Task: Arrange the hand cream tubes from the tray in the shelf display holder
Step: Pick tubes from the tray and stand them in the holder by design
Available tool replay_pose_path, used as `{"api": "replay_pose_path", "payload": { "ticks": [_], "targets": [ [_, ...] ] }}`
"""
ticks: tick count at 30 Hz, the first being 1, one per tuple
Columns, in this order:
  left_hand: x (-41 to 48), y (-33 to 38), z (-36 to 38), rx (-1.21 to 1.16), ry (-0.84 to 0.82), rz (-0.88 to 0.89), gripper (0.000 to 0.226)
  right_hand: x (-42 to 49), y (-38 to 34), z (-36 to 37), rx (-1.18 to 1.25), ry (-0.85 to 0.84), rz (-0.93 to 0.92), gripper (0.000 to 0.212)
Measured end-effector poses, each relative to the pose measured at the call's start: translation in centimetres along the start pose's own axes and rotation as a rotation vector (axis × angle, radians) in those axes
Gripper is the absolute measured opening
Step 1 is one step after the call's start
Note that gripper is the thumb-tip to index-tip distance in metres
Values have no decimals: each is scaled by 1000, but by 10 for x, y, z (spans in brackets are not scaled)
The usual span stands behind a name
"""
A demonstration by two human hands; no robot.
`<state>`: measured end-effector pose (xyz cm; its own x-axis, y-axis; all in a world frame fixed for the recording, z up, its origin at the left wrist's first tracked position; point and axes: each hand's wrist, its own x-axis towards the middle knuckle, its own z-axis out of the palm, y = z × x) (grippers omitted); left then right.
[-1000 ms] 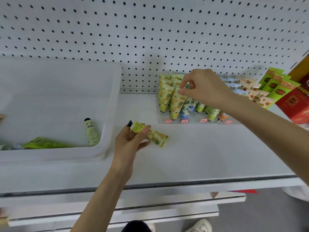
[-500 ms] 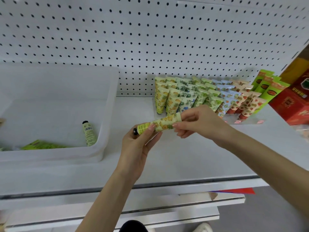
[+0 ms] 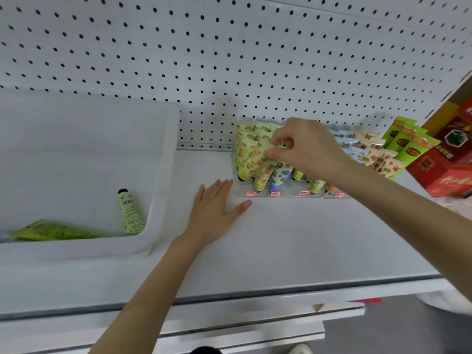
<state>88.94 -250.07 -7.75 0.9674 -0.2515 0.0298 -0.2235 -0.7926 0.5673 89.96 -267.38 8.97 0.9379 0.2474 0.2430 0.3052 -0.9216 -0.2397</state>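
Hand cream tube (image 3: 261,172), yellow fruit print, stands cap-down at the front left of the display holder (image 3: 291,187), leaning vs. the taller yellow row (image 3: 246,149) behind it. My right hand (image 3: 305,146) pinches its flat crimped top w/ thumb and forefinger curled, and hides the rows behind. My left hand (image 3: 214,208) lies flat on the shelf (image 3: 306,238), fingers straight, holding nothing. Its fingertips are just beside the holder's front left corner; can't tell if they touch it.

Risks, as I judge them:
- Can't see whether the cap sits fully in its slot b/c the front lip and red price tags (image 3: 251,193) cover it. If I let go too soon, the tube prob tips fwd over the lip or sideways onto the blue-flower tube (image 3: 279,175) touching it.
- Rows are packed tight and leaning. A nudge from my knuckles could domino them.
- Holder looks like light, clear plastic. A hard push could slide it back toward the pegboard (image 3: 229,60), since my left hand isn't clearly bracing it.

Two more tubes lie in the tray (image 3: 166,162): pale green tube (image 3: 130,213) w/ black cap, and green tube (image 3: 56,232) by the near wall.
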Motion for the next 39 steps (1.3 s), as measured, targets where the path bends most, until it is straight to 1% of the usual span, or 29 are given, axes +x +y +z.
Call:
{"api": "replay_pose_path", "payload": {
  "ticks": [5,9,12,16,20,23,29,32,36,39],
  "targets": [
    [8,1,5,102,-3,52,95,17,-5,14,-159,-36,-57,24],
    [7,0,5,124,-7,58,88,21,-4,23,-245,-57,-93,27],
    [8,-1,7,132,13,68,80,23,-4,27,-217,-68,-77,27],
    [9,-3,9,122,32,75,78,26,-4,32,-247,-91,-92,28],
    [9,-4,9,114,50,86,81,28,-4,32,-254,-100,-105,19],
    [10,-4,9,114,44,80,86,27,0,31,-267,-104,-100,19],
    [10,-6,11,99,60,87,87,26,4,34,-291,-89,-95,18],
    [10,-5,10,86,71,97,89,25,3,36,-246,-86,-82,19],
    [10,-4,10,90,72,95,83,27,4,37,-200,-91,-50,20],
    [11,-6,11,91,73,101,85,29,5,38,-203,-98,-37,21]
  ]
}}
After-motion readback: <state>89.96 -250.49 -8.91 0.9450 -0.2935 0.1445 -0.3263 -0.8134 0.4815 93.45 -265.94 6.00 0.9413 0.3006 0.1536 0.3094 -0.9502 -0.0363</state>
